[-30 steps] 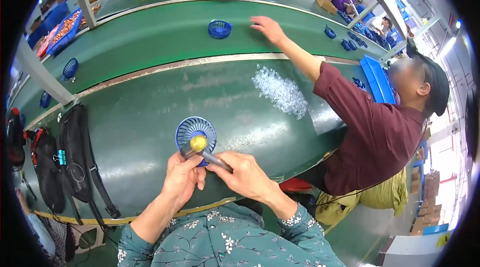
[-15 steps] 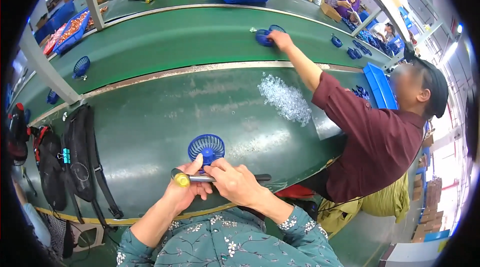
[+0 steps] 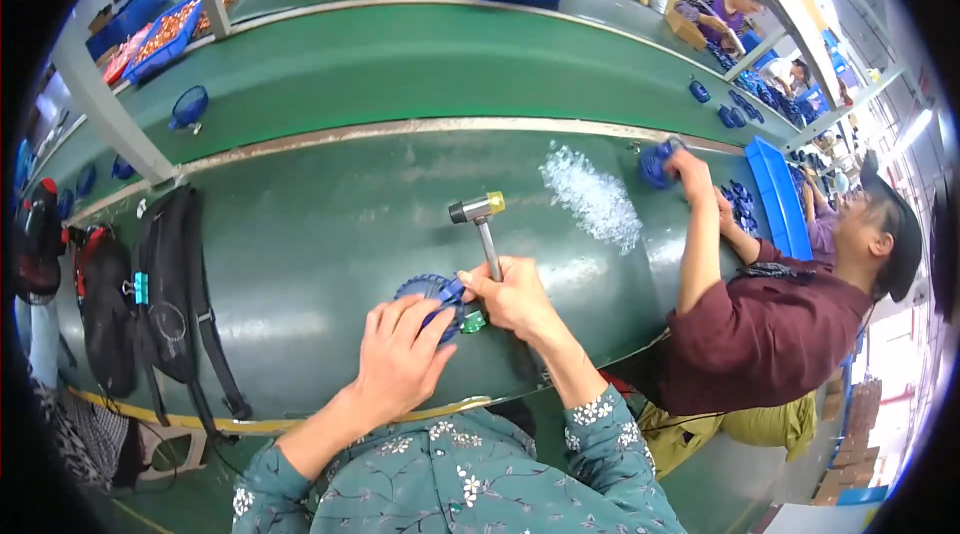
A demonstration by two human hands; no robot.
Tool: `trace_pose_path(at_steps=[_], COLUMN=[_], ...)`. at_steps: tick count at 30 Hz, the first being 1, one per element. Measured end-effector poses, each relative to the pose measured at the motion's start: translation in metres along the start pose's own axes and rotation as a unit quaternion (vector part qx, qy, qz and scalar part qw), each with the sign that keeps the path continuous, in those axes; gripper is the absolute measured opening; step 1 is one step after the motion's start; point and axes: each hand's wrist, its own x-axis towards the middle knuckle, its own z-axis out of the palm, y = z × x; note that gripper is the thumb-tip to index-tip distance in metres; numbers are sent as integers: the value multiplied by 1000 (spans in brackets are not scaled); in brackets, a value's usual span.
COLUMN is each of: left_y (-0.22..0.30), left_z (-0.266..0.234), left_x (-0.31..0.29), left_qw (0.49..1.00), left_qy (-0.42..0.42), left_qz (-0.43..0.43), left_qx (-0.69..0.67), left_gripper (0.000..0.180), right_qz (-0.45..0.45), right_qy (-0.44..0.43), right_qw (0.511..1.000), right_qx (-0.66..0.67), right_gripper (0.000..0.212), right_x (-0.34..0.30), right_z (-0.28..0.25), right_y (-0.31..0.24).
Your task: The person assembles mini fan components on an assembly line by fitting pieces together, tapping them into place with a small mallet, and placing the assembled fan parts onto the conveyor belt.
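Note:
My left hand (image 3: pixel 400 354) lies over a round blue plastic fan cage (image 3: pixel 424 286) on the green table, its fingers closed on the near side. My right hand (image 3: pixel 515 299) grips a mallet (image 3: pixel 488 244) whose head has one black and one yellow face; the head points away from me. Thumb and forefinger of that hand also pinch the blue stem of the fan part. Beside the stem, a small green piece (image 3: pixel 473 322) shows under my right fingers. What lies beneath my left palm is hidden.
Small clear plastic pieces (image 3: pixel 590 196) are heaped ahead to the right. A co-worker (image 3: pixel 770 334) at my right handles another blue cage (image 3: pixel 659 163) near a blue tray (image 3: pixel 778 196). Black bags (image 3: pixel 172 284) lie at left. Beyond the ledge runs a green belt (image 3: pixel 420 69) carrying blue parts.
The mallet has swung from lying sideways to pointing away. My left hand has turned palm down over the fan cage. The co-worker has drawn a blue cage back from the belt.

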Motion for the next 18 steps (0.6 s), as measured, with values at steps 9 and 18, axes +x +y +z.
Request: trace_pose_path(at_steps=[9, 18], left_y=[-13, -12], left_z=[21, 23], left_x=[-8, -12], left_qw=[1000, 999], left_qy=[3, 26], left_qz=[1, 9], left_qx=[28, 38], left_gripper=[42, 39], right_qz=[-134, -356], right_qy=[81, 166], right_qw=[943, 878], right_qx=[-292, -274], right_gripper=[30, 27], right_x=[-22, -82], right_z=[-28, -11], right_y=[4, 8])
